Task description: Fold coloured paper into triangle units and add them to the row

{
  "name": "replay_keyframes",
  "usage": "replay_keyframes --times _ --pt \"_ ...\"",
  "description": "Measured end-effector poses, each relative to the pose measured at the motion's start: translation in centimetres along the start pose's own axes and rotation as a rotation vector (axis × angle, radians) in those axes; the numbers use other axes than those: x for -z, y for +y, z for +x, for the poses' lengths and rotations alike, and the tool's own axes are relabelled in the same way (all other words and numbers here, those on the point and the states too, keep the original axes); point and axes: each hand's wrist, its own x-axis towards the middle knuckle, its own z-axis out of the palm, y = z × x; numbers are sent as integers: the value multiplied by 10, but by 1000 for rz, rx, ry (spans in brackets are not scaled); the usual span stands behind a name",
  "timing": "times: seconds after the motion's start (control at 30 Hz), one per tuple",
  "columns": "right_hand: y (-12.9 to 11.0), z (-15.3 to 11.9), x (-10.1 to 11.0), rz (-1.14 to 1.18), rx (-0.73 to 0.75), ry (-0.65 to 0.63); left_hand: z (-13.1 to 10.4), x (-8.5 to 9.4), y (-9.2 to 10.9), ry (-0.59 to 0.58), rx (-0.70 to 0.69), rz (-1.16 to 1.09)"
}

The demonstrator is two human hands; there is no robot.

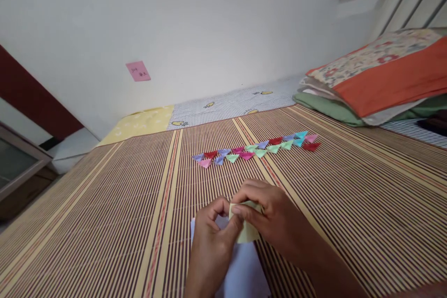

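Observation:
Between my two hands is a pale yellow sheet of paper (247, 233), creased and held up above a white paper pad or stack (244, 267). My left hand (214, 237) pinches the sheet's left edge between thumb and forefinger. From the right, my right hand (267, 209) grips its upper part, thumb in front and fingers curled behind. Both thumbs come close together at the sheet's upper left, and the fingers hide part of it. Beyond my hands, small folded paper triangles (260, 152) in red, pink, purple, green and blue lie in two rows.
A striped bamboo mat (122, 205) spreads under everything. Folded bedding with an orange and floral cover (384, 74) is piled at the right. Checked cloth (223, 104) and yellow cloth (146, 121) run along the wall, where a pink note (138, 71) is stuck.

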Motion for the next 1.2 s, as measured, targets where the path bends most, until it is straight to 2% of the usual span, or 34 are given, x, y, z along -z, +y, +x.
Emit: replay_keyframes --times 0.1,0.2,0.4,0.63,0.87,1.0,1.2 --pt "3 0 -3 -6 -8 24 0 -1 3 -15 17 -11" --pt "10 1 -6 -37 -32 116 1 -4 4 1 21 -21" --pt "17 5 -11 -92 50 262 0 -8 2 7 60 -173" --pt "22 7 -8 -27 70 290 -4 -11 -1 -8 47 -129" --pt "22 7 2 -52 72 334 -3 -2 -1 84 43 -77" --pt "20 6 2 -50 78 326 -3 5 0 -11 79 -177" --pt "20 5 0 -41 67 343 -2 11 0 -112 73 -173"
